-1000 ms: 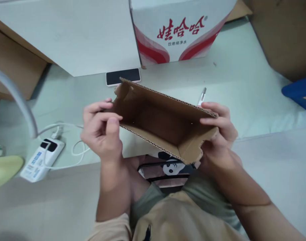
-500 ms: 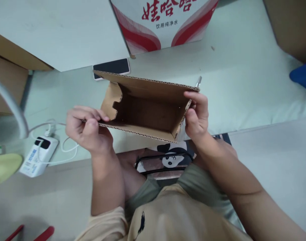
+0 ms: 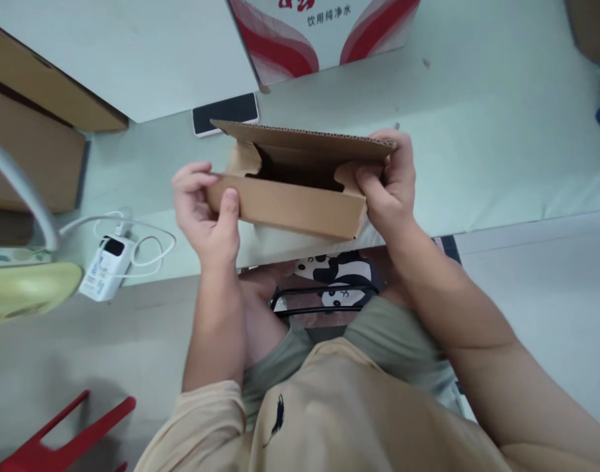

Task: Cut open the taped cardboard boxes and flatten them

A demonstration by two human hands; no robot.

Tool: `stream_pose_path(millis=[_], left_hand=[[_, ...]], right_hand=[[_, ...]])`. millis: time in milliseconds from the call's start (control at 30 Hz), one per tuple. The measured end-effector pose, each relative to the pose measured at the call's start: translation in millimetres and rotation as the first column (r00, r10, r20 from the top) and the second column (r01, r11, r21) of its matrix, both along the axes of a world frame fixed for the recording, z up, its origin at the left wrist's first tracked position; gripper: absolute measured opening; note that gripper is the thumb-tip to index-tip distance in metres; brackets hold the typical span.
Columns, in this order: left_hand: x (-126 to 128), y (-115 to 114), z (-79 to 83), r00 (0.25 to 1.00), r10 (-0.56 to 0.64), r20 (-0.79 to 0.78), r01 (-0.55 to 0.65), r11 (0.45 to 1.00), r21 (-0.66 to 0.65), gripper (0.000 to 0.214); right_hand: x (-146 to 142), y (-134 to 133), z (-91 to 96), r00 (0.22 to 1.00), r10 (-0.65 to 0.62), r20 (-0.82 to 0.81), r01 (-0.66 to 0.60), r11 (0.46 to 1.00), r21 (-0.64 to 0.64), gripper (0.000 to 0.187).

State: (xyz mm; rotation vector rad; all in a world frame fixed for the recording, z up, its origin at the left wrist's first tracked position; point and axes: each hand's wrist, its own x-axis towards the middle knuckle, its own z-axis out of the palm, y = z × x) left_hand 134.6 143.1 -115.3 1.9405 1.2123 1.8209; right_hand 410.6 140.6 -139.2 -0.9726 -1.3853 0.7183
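A small brown cardboard box (image 3: 300, 208) is held up between both hands, over the near edge of the table. Its back flap stands raised and side flaps show at both ends; the dark inside is only partly visible. My left hand (image 3: 202, 213) pinches the box's left end, thumb on the front wall and fingers behind it. At the other end my right hand (image 3: 392, 180) grips the right side, its thumb at the right side flap and its fingers behind the raised flap.
A phone (image 3: 225, 114) lies behind the box, before a large white carton and a red-and-white carton (image 3: 324, 39). To the left are a white power bank (image 3: 108, 267) with a cable, a yellow-green object (image 3: 32, 292) and a red stool (image 3: 69, 439) on the floor.
The box has tipped so its front wall now faces me and less of the inside shows. Both hands have risen with it, and my right thumb has moved onto the side flap.
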Motion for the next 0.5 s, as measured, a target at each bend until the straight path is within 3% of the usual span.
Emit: stream_pose_path(millis=[100,167,300,500], left_hand=[[-0.3,3.4,-11.8,0.998,-0.014,-0.067,0.013,1.0,-0.023,0.047],[-0.1,4.4,-14.1,0.996,-0.003,-0.085,0.004,1.0,0.012,0.051],[1.9,2.5,-8.3,0.995,-0.005,-0.095,-0.001,0.998,-0.067,0.05],[6.2,3.2,-3.5,0.983,0.038,-0.182,-0.054,0.995,-0.081,0.022]], right_hand=[[0.0,7.2,-6.1,0.999,-0.004,-0.05,0.011,0.99,0.14,0.026],[-1.7,8.8,-9.3,0.999,0.007,-0.054,0.003,0.985,0.171,0.035],[-1.2,9.4,-15.8,1.0,0.023,0.015,-0.025,0.987,0.158,0.056],[2.7,12.3,-20.1,0.993,0.035,0.111,-0.041,0.998,0.051,0.046]])
